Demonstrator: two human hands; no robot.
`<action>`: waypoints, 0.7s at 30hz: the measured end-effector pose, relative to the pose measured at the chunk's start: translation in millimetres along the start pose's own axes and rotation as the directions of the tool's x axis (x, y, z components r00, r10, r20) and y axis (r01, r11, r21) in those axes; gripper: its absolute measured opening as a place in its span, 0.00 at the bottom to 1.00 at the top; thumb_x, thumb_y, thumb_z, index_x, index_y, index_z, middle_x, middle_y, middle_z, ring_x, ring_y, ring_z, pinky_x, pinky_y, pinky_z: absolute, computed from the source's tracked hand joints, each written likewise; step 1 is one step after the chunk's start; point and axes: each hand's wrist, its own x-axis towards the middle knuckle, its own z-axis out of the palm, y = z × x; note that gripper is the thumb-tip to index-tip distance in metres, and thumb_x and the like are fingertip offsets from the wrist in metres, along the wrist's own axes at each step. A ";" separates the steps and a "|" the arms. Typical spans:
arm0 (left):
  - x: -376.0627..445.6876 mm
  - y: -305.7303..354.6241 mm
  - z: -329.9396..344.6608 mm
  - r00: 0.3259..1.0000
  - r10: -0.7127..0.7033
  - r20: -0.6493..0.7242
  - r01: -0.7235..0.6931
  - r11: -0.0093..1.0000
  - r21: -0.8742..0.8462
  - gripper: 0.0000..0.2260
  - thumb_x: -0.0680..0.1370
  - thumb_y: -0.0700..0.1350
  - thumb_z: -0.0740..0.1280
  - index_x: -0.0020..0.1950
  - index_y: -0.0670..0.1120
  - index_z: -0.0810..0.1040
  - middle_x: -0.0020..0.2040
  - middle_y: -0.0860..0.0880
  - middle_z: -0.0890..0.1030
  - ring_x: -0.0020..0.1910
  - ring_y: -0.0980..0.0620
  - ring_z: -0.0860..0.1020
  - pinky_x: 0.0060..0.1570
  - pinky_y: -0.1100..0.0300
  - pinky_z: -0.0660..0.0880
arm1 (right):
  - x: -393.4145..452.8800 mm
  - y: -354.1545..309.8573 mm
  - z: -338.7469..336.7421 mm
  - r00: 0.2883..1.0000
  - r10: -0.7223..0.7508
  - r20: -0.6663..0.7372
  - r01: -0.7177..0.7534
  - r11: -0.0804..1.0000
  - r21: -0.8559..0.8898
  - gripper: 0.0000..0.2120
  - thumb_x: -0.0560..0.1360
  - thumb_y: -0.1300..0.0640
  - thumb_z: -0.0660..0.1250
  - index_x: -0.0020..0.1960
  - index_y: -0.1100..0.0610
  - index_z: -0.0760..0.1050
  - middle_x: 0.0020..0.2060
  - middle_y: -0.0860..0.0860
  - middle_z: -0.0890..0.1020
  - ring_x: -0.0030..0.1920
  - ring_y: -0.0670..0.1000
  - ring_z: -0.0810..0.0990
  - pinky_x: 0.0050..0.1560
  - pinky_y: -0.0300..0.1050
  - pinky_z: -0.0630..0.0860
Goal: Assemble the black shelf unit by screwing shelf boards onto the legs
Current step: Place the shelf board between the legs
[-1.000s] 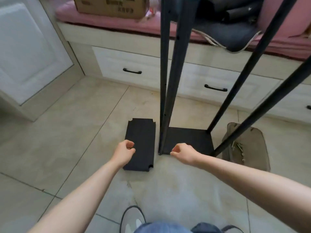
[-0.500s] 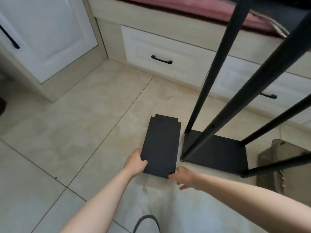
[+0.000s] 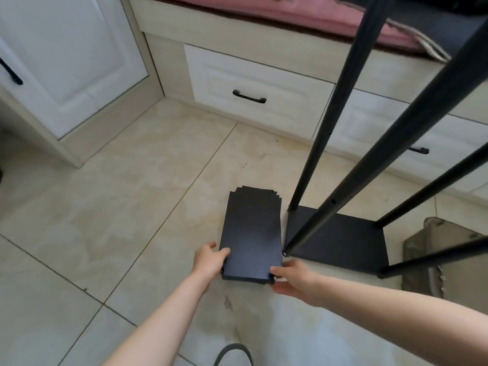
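Left hand [image 3: 210,260] and right hand [image 3: 291,280] each grip a near corner of the loose board [image 3: 252,231] on the floor [image 3: 105,207], beside the shelf frame [image 3: 340,239].

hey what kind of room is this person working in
Probably a bedroom or living room at home: a tiled floor, white built-in drawers under a pink cushioned bench, and a white cabinet door. Both hands hold a black board.

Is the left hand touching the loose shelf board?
Touching. The head view shows the left hand gripping the near-left corner of the loose shelf board.
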 end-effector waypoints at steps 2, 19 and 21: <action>-3.0 1.3 -1.3 1.000 0.001 0.022 0.001 0.998 -0.069 0.25 0.77 0.42 0.73 0.73 0.40 0.71 0.62 0.40 0.77 0.53 0.42 0.81 0.49 0.50 0.82 | -10.5 -11.2 -4.4 1.000 -0.015 -0.010 0.016 0.995 0.095 0.07 0.79 0.63 0.66 0.55 0.63 0.72 0.49 0.58 0.79 0.43 0.56 0.82 0.34 0.43 0.82; -98.9 58.2 -64.1 0.973 0.137 0.188 -0.035 0.885 -0.464 0.06 0.81 0.43 0.68 0.53 0.41 0.81 0.50 0.44 0.83 0.43 0.47 0.80 0.41 0.55 0.76 | -158.2 -77.8 -5.6 0.949 -0.241 0.202 0.175 0.939 0.295 0.13 0.80 0.66 0.64 0.64 0.64 0.70 0.60 0.61 0.80 0.56 0.59 0.82 0.46 0.57 0.83; -112.3 78.6 -74.5 0.973 0.178 0.148 -0.071 0.837 -0.542 0.08 0.81 0.43 0.68 0.56 0.39 0.80 0.53 0.42 0.84 0.47 0.45 0.81 0.50 0.51 0.77 | -181.3 -83.3 -5.7 0.925 -0.293 0.240 0.216 0.928 0.302 0.15 0.80 0.66 0.64 0.66 0.64 0.69 0.62 0.61 0.79 0.57 0.59 0.83 0.48 0.58 0.82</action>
